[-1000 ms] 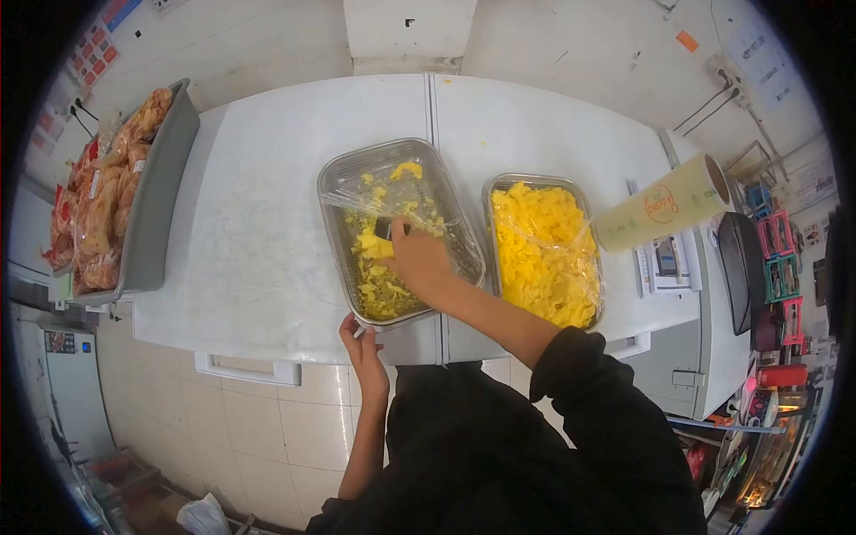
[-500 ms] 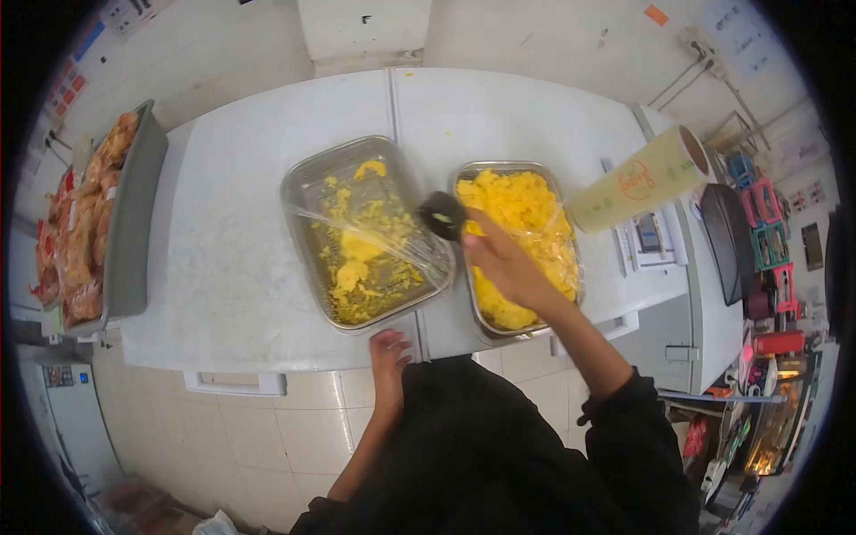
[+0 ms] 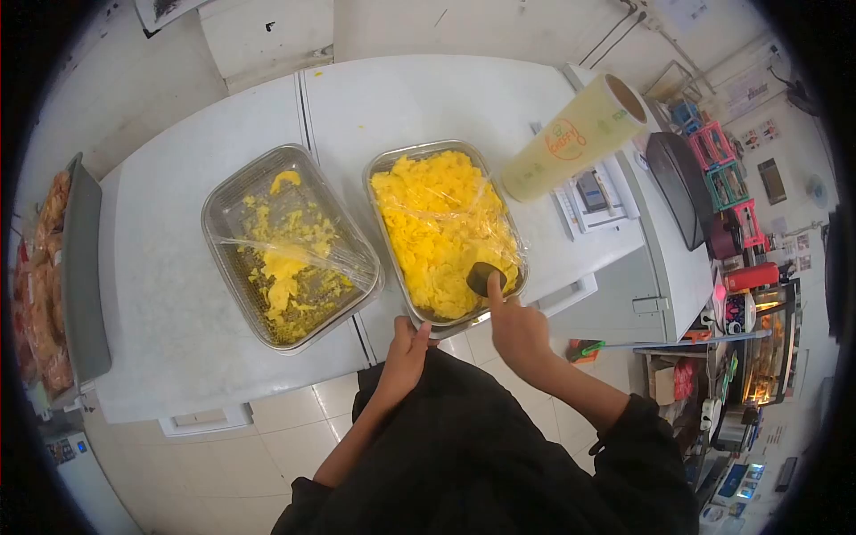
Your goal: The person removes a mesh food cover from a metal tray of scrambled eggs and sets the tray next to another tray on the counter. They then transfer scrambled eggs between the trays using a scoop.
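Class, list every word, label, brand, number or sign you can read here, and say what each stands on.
"CHEFFY", in orange, as best it can be read: the roll.
Green print on the roll: too small to read surely.
Wall papers: too small and blurred.
Papers beside the roll: unreadable.
Dark mark on the white panel: unclear.

Gleams metallic on the fuller tray (image 3: 435, 146) and sparser tray (image 3: 234, 196), clings as glossy plastic film (image 3: 501, 234), looks smooth across the worktop (image 3: 160, 267).
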The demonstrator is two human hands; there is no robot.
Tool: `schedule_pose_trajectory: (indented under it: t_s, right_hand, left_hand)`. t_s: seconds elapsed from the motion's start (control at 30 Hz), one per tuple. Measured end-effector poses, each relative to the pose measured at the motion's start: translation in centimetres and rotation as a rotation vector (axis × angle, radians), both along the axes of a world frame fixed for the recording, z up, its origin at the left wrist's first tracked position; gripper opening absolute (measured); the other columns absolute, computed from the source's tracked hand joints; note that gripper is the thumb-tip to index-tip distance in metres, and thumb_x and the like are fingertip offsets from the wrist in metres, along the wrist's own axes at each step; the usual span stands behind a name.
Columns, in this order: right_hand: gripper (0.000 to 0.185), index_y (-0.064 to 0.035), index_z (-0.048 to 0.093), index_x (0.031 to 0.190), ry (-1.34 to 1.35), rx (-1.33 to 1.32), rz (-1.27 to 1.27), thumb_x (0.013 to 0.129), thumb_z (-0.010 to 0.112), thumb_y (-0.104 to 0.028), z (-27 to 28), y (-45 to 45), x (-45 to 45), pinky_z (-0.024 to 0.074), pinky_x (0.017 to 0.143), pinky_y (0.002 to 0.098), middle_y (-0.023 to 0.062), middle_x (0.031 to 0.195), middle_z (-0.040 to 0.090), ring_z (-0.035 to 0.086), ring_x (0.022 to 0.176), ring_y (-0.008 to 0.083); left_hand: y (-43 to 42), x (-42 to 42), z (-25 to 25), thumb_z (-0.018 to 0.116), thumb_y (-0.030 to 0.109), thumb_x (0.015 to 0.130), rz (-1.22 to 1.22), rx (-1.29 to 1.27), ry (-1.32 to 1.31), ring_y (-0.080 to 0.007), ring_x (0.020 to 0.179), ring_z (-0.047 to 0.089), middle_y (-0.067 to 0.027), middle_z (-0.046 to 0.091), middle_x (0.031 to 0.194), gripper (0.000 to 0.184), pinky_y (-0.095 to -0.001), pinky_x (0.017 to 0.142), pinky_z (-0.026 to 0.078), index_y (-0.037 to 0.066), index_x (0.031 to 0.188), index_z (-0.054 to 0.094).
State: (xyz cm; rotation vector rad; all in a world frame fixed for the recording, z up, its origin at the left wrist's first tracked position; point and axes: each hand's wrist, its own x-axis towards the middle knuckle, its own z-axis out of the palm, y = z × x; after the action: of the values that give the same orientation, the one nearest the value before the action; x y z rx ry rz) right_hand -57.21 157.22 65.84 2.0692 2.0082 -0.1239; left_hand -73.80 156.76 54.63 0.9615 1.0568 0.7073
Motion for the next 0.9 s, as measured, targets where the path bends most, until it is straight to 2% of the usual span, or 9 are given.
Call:
schedule_pose_trajectory:
  t_s: [0.07,0.17,0.27,0.43,0.47,0.5,0.73,0.8,0.9]
  right_hand:
    - [0.057,0.0079,0.03,0.124,0.017,-0.137,-0.079,0.073,0.05,-0.009,-0.1,0.4,-1.3,0.0473,0.045,0.0378,0.0145,0.059,0.058,0.06,0.051,0.0272]
    - [0.051,0.0106,0.031,0.121,0.055,-0.229,-0.021,0.078,0.048,-0.011,-0.4,1.2,-1.3,0.0472,0.046,0.0393,0.0153,0.058,0.058,0.06,0.053,0.0288]
    - [0.047,0.0122,0.032,0.113,0.174,-0.203,0.079,0.074,0.049,-0.009,-1.0,1.8,-0.2,0.048,0.045,0.0388,0.0178,0.059,0.059,0.062,0.054,0.0301]
    - [0.032,0.0086,0.036,0.102,0.219,-0.32,0.101,0.081,0.046,-0.013,-0.8,2.7,-0.1,0.0482,0.051,0.0424,0.0191,0.063,0.06,0.061,0.058,0.0339]
    - [0.028,0.007,0.037,0.099,0.262,-0.342,0.121,0.084,0.044,-0.015,-0.6,2.9,0.1,0.0478,0.052,0.0435,0.0194,0.064,0.06,0.061,0.059,0.0351]
    - [0.028,0.007,0.037,0.099,0.261,-0.344,0.121,0.084,0.044,-0.015,-0.4,3.2,0.1,0.0478,0.052,0.0435,0.0194,0.064,0.06,0.061,0.059,0.0351]
    - [0.03,0.0033,0.037,0.101,0.383,-0.478,0.181,0.089,0.042,-0.024,-0.6,4.7,0.5,0.0455,0.059,0.0469,0.0232,0.07,0.059,0.059,0.067,0.0391]
    - [0.031,0.003,0.037,0.102,0.417,-0.503,0.188,0.089,0.042,-0.025,-0.6,5.6,0.7,0.0452,0.063,0.0471,0.0244,0.073,0.059,0.059,0.07,0.0397]
    - [0.032,0.0027,0.038,0.104,0.519,-0.66,0.205,0.089,0.042,-0.026,-1.0,7.5,1.5,0.044,0.069,0.0464,0.0262,0.079,0.058,0.058,0.077,0.0405]
  left_hand:
    - [0.2,0.1,0.0,0.04,0.027,0.094,-0.035,-0.009,0.007,-0.0205,0.079,0.062,-0.0163,0.054,0.087,0.028,-0.0289,0.068,0.047,0.001,0.094,0.031]
    - [0.3,0.1,0.0,0.038,0.03,0.094,-0.049,-0.043,-0.022,-0.0194,0.08,0.062,-0.017,0.056,0.094,0.03,-0.027,0.069,0.047,0.002,0.1,0.03]
    - [0.2,0.2,-0.2,0.039,0.031,0.094,-0.023,-0.068,-0.066,-0.0188,0.078,0.062,-0.016,0.056,0.095,0.03,-0.0261,0.067,0.047,0.003,0.099,0.03]
    - [0.3,0.4,0.2,0.04,0.03,0.093,-0.007,-0.037,-0.098,-0.0181,0.078,0.062,-0.014,0.056,0.096,0.029,-0.0254,0.067,0.048,0.003,0.099,0.03]
    - [0.3,0.5,0.2,0.041,0.025,0.093,0.032,-0.039,-0.116,-0.0203,0.077,0.063,-0.0151,0.056,0.093,0.026,-0.0266,0.064,0.049,0.002,0.097,0.031]
    - [0.3,0.6,0.2,0.042,0.02,0.093,0.068,-0.042,-0.133,-0.0225,0.077,0.064,-0.0161,0.056,0.091,0.022,-0.0278,0.061,0.05,0.0,0.096,0.032]
    - [0.1,0.7,-0.2,0.042,0.019,0.093,0.081,-0.064,-0.108,-0.022,0.075,0.064,-0.0155,0.055,0.089,0.021,-0.0272,0.062,0.05,0.0,0.095,0.033]
    - [0.1,0.7,-0.2,0.039,0.026,0.094,0.044,-0.054,-0.097,-0.0189,0.076,0.063,-0.0133,0.055,0.094,0.024,-0.0254,0.066,0.048,0.004,0.098,0.03]
    - [0.1,0.7,-0.1,0.04,0.025,0.094,0.037,-0.046,-0.099,-0.0188,0.076,0.063,-0.0122,0.056,0.092,0.024,-0.0256,0.066,0.048,0.004,0.098,0.031]
